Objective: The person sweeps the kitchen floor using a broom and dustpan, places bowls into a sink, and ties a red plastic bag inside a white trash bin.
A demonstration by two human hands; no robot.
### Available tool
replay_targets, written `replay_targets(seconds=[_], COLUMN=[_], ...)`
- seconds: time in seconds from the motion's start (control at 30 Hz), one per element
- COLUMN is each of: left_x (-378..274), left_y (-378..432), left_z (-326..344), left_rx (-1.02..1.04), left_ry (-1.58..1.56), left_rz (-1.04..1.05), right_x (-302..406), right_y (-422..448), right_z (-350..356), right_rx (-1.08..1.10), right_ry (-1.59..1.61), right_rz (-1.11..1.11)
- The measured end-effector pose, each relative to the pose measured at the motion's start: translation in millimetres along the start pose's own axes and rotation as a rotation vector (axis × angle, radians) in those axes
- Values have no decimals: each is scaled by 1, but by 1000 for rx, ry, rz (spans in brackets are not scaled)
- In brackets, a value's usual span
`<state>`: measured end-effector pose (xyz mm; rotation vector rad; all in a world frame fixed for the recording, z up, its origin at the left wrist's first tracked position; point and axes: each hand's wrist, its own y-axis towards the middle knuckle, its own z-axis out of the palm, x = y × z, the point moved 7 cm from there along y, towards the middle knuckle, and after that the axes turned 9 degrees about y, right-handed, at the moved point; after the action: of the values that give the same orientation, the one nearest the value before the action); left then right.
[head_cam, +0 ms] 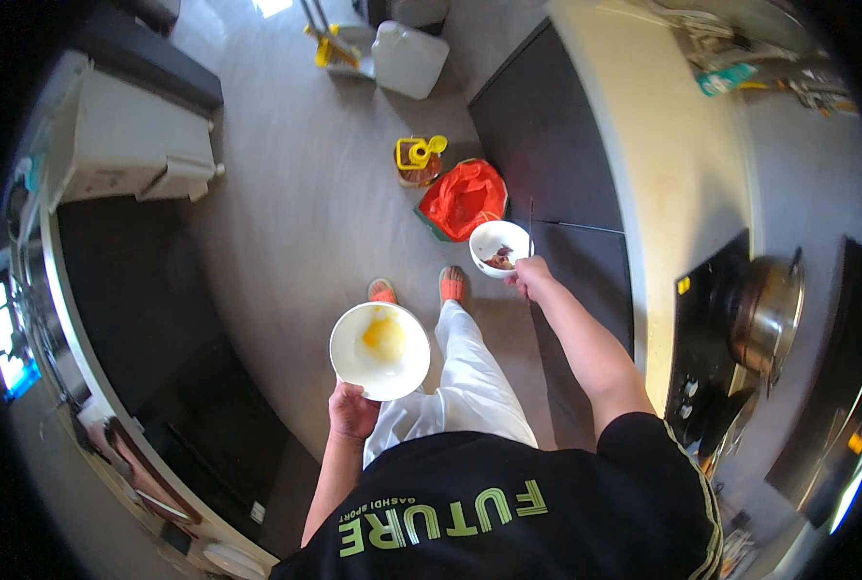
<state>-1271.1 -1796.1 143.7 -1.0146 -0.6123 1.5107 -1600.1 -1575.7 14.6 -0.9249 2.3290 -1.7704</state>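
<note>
My left hand (353, 410) grips the rim of a wide white bowl (351, 362) in front of my body. Yellow liquid residue (385, 339), which looks like egg, lies in it. Out to the right, my right hand (531, 277) holds a smaller white bowl (490, 235) by its edge. Dark reddish-brown food scraps (500, 258) sit inside that bowl. A thin dark stick or utensil (531, 217) rises from the same hand; its exact kind is unclear. Just beyond the small bowl, an open bin with a red plastic bag (467, 199) stands on the floor.
Beside the bin stands a plastic jug with a yellow handle and open cap (418, 156). A translucent jerrycan (409, 61) and a broom (333, 51) are farther off. Dark cabinets (583, 283) line my right below a hob with a steel pot (768, 315). A counter (75, 348) runs along my left.
</note>
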Motion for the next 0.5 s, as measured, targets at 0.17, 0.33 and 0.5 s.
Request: replay_targets(seconds=[0.17, 0.33, 0.5], left_x=[54, 108, 154], left_y=[35, 68, 110], left_z=[-33, -64, -93], left_rx=[-58, -174, -226], left_ry=[-70, -112, -234], left_rz=[-48, -60, -114], right_x=[1, 56, 77], right_y=[133, 201, 247], right_z=[15, 68, 112], right_rx=[-123, -223, -289], right_ry=[-450, -1228, -1587], right_rz=[-60, -110, 46])
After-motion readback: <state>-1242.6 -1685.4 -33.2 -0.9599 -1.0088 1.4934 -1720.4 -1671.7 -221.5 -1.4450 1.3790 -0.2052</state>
